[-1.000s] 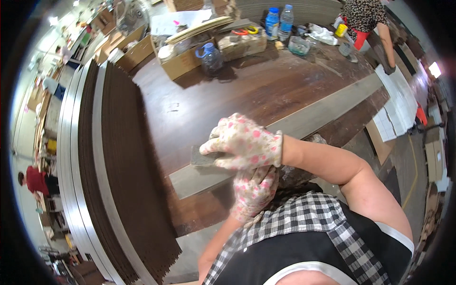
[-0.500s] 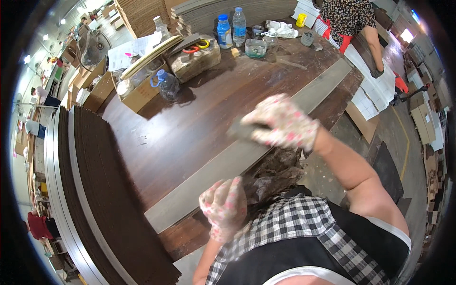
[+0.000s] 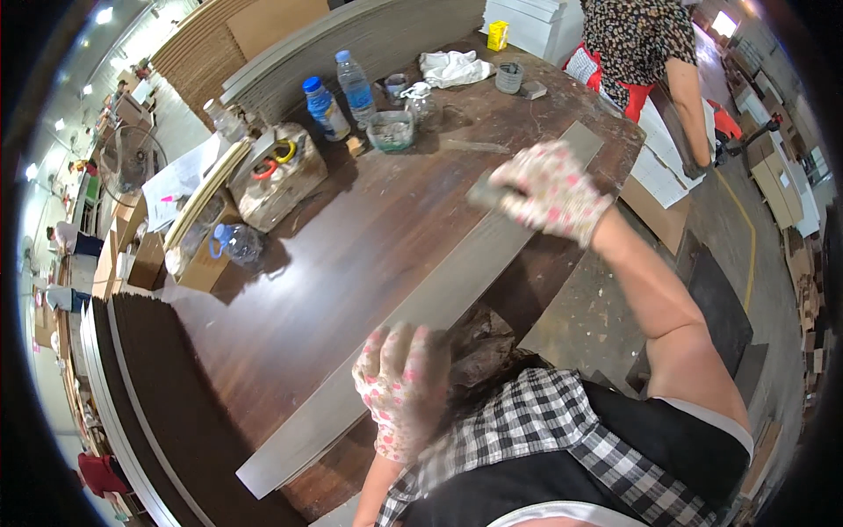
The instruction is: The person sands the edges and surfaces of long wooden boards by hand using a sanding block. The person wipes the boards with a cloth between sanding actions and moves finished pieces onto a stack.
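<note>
A long flat grey board (image 3: 448,281) lies diagonally along the near side of the brown table. In my right hand (image 3: 558,189), gloved in white with pink spots, is a small dark grey block (image 3: 486,193); thumb and fingers close around it at the board's far part. My left hand (image 3: 399,386) wears a matching glove and sits over the board's near edge with its fingers curled. Blur and the hand itself hide whether anything is in its grip. Beside that hand, a crumpled dark plastic sheet (image 3: 481,344) bunches against my checked apron.
A tall stack of dark boards (image 3: 167,386) stands at left. Bottles (image 3: 355,88), a glass jar (image 3: 391,132), a white cloth (image 3: 455,68) and a yellow box (image 3: 498,35) line the table's back. Scissors (image 3: 274,162) lie on a wrapped block. Another person (image 3: 645,53) works at far right.
My right hand has moved with the grey block up along the board, away from me. My left hand stays near the board's edge. The whole view has shifted and turned.
</note>
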